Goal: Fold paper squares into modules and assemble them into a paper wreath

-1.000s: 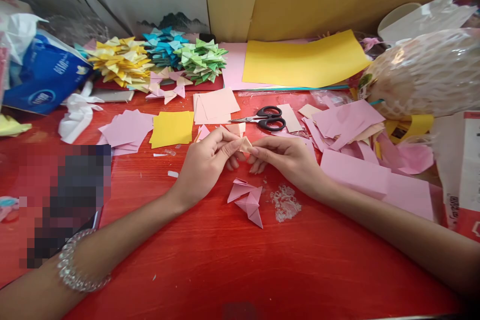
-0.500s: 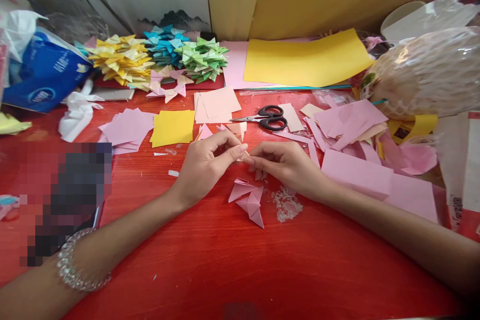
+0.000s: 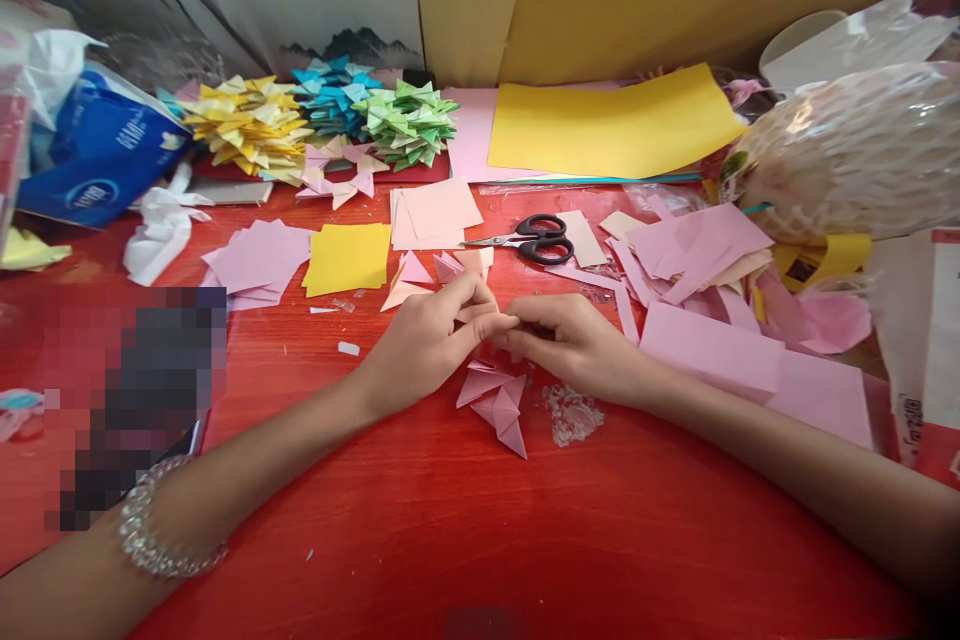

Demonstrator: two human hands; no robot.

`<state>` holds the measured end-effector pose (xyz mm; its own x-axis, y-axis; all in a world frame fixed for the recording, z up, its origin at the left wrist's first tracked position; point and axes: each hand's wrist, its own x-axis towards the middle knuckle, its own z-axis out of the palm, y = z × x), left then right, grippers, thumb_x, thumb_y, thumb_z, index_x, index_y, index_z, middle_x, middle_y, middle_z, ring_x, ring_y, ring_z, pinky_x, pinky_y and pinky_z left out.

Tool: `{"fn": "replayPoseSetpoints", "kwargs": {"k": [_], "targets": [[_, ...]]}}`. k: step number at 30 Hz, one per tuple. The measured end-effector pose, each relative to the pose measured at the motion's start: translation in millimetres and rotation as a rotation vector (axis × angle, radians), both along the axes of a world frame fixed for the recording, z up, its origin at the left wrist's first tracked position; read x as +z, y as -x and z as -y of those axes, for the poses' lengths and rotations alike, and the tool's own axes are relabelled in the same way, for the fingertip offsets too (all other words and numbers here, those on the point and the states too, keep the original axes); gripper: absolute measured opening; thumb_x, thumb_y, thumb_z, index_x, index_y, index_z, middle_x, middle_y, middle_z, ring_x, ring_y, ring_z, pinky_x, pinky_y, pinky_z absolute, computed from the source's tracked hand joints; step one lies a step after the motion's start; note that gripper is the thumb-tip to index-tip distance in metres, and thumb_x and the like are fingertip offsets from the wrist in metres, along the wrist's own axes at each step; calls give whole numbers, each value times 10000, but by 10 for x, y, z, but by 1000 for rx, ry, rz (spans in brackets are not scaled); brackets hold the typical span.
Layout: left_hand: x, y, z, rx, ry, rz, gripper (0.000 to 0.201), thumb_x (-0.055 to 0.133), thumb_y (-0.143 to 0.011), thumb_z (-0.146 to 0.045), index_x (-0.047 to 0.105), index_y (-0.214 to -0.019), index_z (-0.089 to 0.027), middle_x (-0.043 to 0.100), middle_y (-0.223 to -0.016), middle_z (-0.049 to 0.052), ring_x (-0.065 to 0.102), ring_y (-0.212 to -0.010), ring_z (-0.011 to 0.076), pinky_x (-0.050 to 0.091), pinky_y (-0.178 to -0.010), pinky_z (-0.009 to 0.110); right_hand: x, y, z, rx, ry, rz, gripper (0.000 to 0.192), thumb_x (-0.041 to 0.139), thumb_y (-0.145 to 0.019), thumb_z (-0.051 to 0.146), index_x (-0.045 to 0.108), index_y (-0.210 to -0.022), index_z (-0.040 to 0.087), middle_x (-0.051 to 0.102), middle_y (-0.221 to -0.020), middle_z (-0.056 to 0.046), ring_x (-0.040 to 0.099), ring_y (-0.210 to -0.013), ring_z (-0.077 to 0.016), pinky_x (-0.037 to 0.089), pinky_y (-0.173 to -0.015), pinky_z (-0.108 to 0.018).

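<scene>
On the red table (image 3: 465,520), the left hand (image 3: 427,340) and right hand (image 3: 577,340) meet fingertip to fingertip, pinched closed on something small, probably folded paper, hidden between them. Folded pink pieces (image 3: 496,402) lie just at 6 o'clock of the fingers; black scissors (image 3: 536,237) at 12 o'clock.

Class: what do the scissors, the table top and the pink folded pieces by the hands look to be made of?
Scissors: black, likely plastic handles, grey metal-looking blades. Table top: red with fine streaks and a sheen, probably painted or lacquered wood. Pink folded pieces: thin matte paper, sharply creased.
</scene>
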<state>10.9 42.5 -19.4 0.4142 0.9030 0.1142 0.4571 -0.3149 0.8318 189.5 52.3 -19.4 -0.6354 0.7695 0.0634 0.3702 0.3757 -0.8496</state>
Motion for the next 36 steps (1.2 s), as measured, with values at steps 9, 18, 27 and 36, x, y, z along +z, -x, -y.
{"fn": "replayPoseSetpoints", "kwargs": {"k": [9, 18, 27, 36], "targets": [[11, -4, -1, -11, 177, 193, 196, 402, -915, -280, 448, -743, -196, 545, -598, -46, 506, -472, 76, 388, -479, 194, 20, -23, -8, 30, 5, 4, 241, 440, -906, 234, 535, -704, 142, 513, -616, 22, 435, -549, -74, 307, -527, -208], [31, 16, -16, 165, 278, 297, 267, 541, -850, -381, 453, -685, -191, 436, -365, -85, 325, -326, 54, 254, -376, 190, 26, -42, -24, -12, 92, -104, 299, 439, -915, 309, 484, -663, 155, 470, -541, 51, 385, -471, -50, 299, -476, -192], [3, 14, -12, 195, 267, 306, 331, 407, -904, -446, 443, -696, -192, 497, -427, -66, 382, -360, 56, 304, -387, 186, 10, -40, -23, -80, 123, -161, 308, 458, -903, 329, 504, -648, 161, 464, -518, 54, 397, -455, -50, 300, -460, -200], [4, -11, 7, 245, 178, 419, 303, 353, -932, -385, 391, -699, -196, 496, -492, -59, 417, -387, 62, 346, -408, 194, 14, -34, 36, -160, 60, -230, 250, 476, -902, 321, 534, -716, 164, 481, -528, 49, 415, -466, -54, 316, -461, -194]]}}
